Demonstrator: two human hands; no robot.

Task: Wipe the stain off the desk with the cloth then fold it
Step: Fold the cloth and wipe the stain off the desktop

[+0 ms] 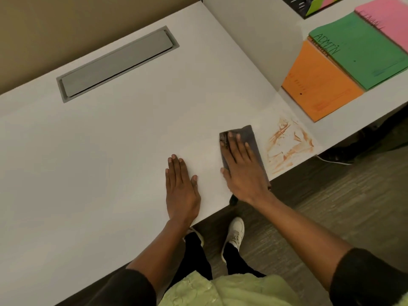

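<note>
A dark grey folded cloth point(251, 138) lies flat on the white desk point(110, 151) near its front edge. My right hand point(242, 168) presses flat on top of the cloth, fingers spread. An orange-brown smeared stain point(287, 144) marks the desk just right of the cloth. The cloth's far corner carries a brownish smudge. My left hand point(181, 186) rests palm down on the bare desk to the left of the cloth, holding nothing.
A grey cable-tray lid point(117, 62) is set into the desk at the back left. Orange point(318, 89), green point(362, 51) and pink point(388, 21) folders lie at the right. A white divider panel point(260, 40) stands behind the stain. Floor and my shoes show below the desk edge.
</note>
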